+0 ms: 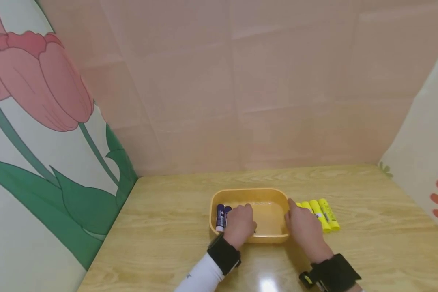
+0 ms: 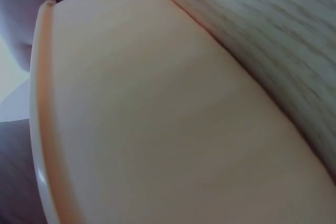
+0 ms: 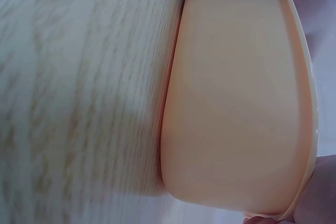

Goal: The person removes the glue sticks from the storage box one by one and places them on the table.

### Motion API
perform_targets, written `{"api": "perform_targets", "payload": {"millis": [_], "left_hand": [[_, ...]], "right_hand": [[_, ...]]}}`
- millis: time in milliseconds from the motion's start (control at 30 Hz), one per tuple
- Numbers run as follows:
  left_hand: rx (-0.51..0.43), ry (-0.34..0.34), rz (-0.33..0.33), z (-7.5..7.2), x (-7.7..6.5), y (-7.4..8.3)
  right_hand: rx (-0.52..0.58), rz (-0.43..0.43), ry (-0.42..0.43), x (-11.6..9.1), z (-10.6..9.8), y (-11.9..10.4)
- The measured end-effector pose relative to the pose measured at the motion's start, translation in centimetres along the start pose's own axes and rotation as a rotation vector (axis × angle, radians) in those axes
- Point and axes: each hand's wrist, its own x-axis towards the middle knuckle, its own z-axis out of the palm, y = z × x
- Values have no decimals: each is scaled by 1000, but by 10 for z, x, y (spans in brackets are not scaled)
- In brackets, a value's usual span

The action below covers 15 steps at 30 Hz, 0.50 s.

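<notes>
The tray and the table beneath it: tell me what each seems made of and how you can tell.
Tray: probably moulded plastic, smooth with a slight gloss; rounded corners, a thin lip and rim highlights suggest it.
Table: wood or wood-look laminate, I can't tell which; grain shows across it, and a bright reflection near the front suggests a somewhat glossy finish.

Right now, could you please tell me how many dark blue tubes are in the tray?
2 dark blue tubes show: one at the left end of the tray, the other just right of it, partly behind the left hand, which may hide more.
</notes>
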Motion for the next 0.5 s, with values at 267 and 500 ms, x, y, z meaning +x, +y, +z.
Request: {"api": "perform_targets", "payload": {"millis": [267, 500], "left_hand": [[77, 58, -23, 4, 6, 7], [104, 99, -32, 10, 9, 8]], "right_hand": [[-6, -6, 18, 0, 1, 0], [-5, 10, -19, 0, -2, -3]]}}
